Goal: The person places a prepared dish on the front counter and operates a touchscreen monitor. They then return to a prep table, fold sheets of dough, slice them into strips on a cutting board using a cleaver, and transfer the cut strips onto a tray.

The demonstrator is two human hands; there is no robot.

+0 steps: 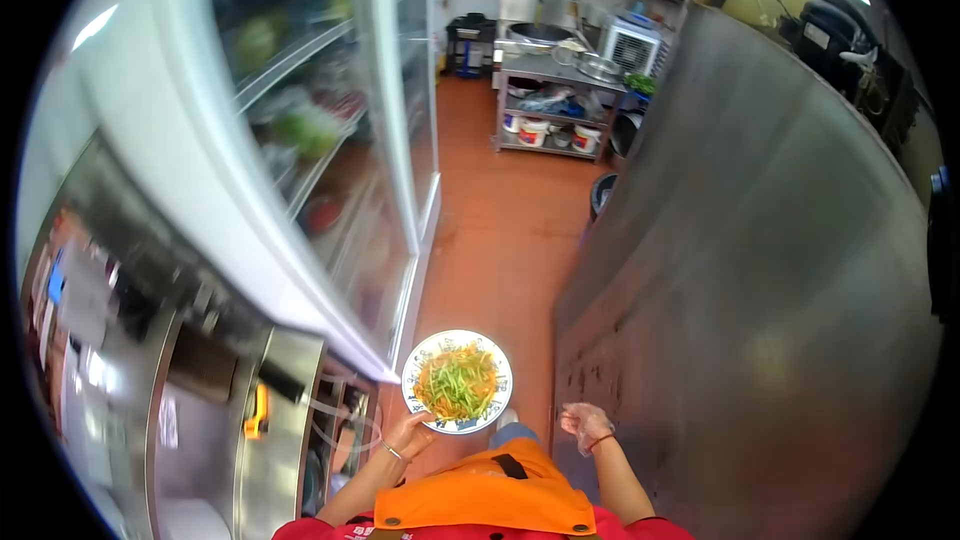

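Plate (505,380) of shredded vegetables (456,383) is in your left hand (408,436), gripped at the rim above the floor (500,240); your gloved right hand (588,425) hangs with fingers loosely curled near the steel panel (740,270).

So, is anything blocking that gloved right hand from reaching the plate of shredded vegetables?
Nothing visible is. The right hand hangs to the right of the plate, with a clear gap between them above the floor. The left hand holds the plate by its near-left edge.
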